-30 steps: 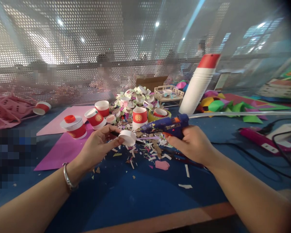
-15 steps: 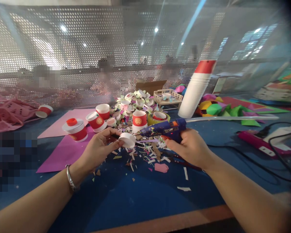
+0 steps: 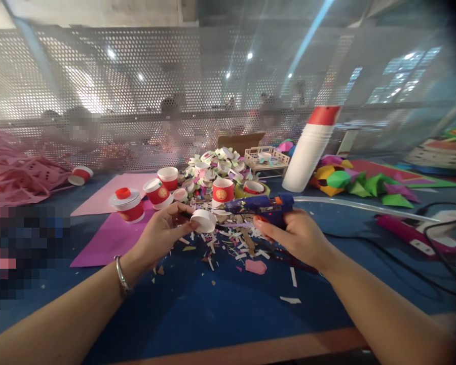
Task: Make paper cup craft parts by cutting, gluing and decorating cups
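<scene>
My left hand (image 3: 162,234) pinches a small white paper ring (image 3: 203,221) above the blue table. A blue hot glue gun (image 3: 260,204) sits in my right hand (image 3: 293,234), its nozzle pointing left at the ring. A long clear glue stick (image 3: 365,206) trails from the gun's back toward the right. Below both hands lies a heap of paper scraps (image 3: 235,238).
Red paper cups (image 3: 222,190) and a lidded one (image 3: 127,204) stand on purple and pink sheets (image 3: 102,235). A tall cup stack (image 3: 308,149) leans at the back right, near folded coloured paper (image 3: 349,181). A pink tool (image 3: 414,230) with black cable lies right. Perforated screen behind.
My view has tilted a little, so everything sits slightly lower. The glue gun's nozzle has come closer to the white ring. Both hands keep their hold.
</scene>
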{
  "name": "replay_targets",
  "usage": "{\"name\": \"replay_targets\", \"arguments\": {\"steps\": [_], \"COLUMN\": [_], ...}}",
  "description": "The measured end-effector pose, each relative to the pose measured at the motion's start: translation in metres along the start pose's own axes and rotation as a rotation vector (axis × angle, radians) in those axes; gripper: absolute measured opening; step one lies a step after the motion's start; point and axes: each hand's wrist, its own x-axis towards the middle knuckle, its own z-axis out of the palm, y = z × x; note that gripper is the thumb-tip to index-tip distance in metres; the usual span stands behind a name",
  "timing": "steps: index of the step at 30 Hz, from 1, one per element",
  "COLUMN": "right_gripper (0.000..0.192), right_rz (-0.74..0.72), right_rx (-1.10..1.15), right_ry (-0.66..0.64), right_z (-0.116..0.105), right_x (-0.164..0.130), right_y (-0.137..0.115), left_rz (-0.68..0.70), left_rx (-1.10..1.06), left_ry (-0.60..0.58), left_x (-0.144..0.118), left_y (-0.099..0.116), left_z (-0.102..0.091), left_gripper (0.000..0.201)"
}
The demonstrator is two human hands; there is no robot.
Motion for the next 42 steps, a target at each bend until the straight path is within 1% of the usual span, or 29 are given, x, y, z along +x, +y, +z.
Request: {"name": "replay_targets", "arguments": {"steps": [3, 6, 11, 15, 23, 30, 38, 42], "right_gripper": [0.044, 0.046, 0.042, 0.045, 0.048, 0.047, 0.049, 0.047], "right_rz": [0.009, 0.030, 0.015, -0.014, -0.027, -0.056, -0.057, -0.043], "right_rx": [-0.006, -0.009, -0.029, -0.053, -0.078, -0.100, -0.108, -0.096], "right_ry": [-0.030, -0.054, -0.042, -0.037, -0.059, -0.029, -0.022, -0.036], "right_z": [-0.0006, -0.0008, -0.0010, -0.0016, -0.0005, -0.0003, 0.0007, 0.0011], "right_x": [-0.0004, -0.0011, -0.0017, -0.0016, 0.0001, 0.0012, 0.0013, 0.0007], "right_y": [-0.0002, 0.0003, 0.0014, -0.0002, -0.0015, -0.0011, 0.0006, 0.0021], "left_rz": [0.019, 0.032, 0.043, 0.049, 0.028, 0.027, 0.056, 0.036], "left_rx": [-0.009, -0.011, -0.022, 0.000, 0.013, 0.009, -0.016, -0.017], "left_ry": [-0.002, 0.011, 0.009, 0.008, -0.019, -0.009, 0.010, -0.002], "left_x": [0.0002, 0.0005, 0.0014, 0.0019, 0.0007, 0.0001, 0.0003, 0.0000], "left_y": [0.0001, 0.0004, -0.0001, -0.0010, -0.0003, 0.0006, -0.0031, -0.0039], "left_z": [0.0001, 0.0005, 0.0006, 0.0001, 0.0008, 0.0018, 0.0018, 0.0013], "left_gripper": [0.031, 0.029, 0.028, 0.028, 0.030, 0.030, 0.027, 0.028]}}
